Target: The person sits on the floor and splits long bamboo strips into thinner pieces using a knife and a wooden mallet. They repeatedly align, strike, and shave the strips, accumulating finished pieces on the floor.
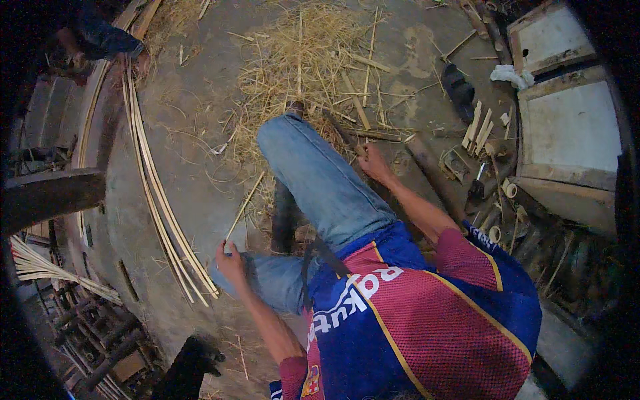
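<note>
My left hand [230,262] is closed on the lower end of a thin bamboo strip [245,205], which slants up and away over the floor beside my bent left knee. Past my right knee, my right hand [375,163] is closed around the near end of a long, dark, knife-like blade [341,131]. That blade points away and to the left, toward a heap of pale shavings [300,60]. The strip and the blade are apart. My fingers partly hide what the right hand grips.
Several long bamboo strips [152,180] lie on the floor to my left. At the far left is another person's leg [107,33]. To the right are a dark sandal [458,92], short split pieces [477,130], bamboo poles [433,173] and a pale wooden panel [567,123].
</note>
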{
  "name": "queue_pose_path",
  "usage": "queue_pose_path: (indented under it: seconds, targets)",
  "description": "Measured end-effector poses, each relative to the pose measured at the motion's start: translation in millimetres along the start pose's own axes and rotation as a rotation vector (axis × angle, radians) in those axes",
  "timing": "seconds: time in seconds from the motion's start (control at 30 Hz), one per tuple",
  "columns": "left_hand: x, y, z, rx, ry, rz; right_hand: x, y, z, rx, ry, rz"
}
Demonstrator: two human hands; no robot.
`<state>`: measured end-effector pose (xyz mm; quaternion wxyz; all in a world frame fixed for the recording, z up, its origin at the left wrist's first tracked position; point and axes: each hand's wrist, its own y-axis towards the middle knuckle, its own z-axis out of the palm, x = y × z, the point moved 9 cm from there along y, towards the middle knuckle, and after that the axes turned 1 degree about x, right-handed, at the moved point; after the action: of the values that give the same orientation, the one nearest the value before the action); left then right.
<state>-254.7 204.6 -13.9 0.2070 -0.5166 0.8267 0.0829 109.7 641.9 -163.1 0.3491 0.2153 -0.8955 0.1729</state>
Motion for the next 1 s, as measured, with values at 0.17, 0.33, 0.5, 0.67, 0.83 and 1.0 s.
queue_pose_path:
  seconds: [0.17, 0.33, 0.5, 0.67, 0.83, 1.0]
  targets:
    - [-43.7, 5.2, 105.2, 0.404, -0.223, -0.086, 28.4, -43.5, -43.3, 0.233, 0.277, 0.169]
    - [-67.4, -21.2, 146.5, 0.27, -0.229, 0.092, 69.5, -61.9, -65.0, 0.569, -0.12, -0.137]
    - [-61.4, -28.5, 163.1, 0.365, -0.199, 0.159, 83.1, -9.7, -66.0, 0.798, -0.067, -0.034]
    - [-54.9, -29.0, 166.0, 0.283, -0.197, 0.219, 25.6, 92.4, -114.5, 0.343, -0.16, 0.023]
    - [-46.0, -33.8, 175.6, 0.417, -0.231, 0.109, 3.0, 85.8, -167.2, -0.596, -0.276, -0.148]
    - [-58.4, -47.8, 153.5, 0.455, -0.144, 0.211, 6.1, 15.3, -120.0, 0.025, 0.153, 0.418]
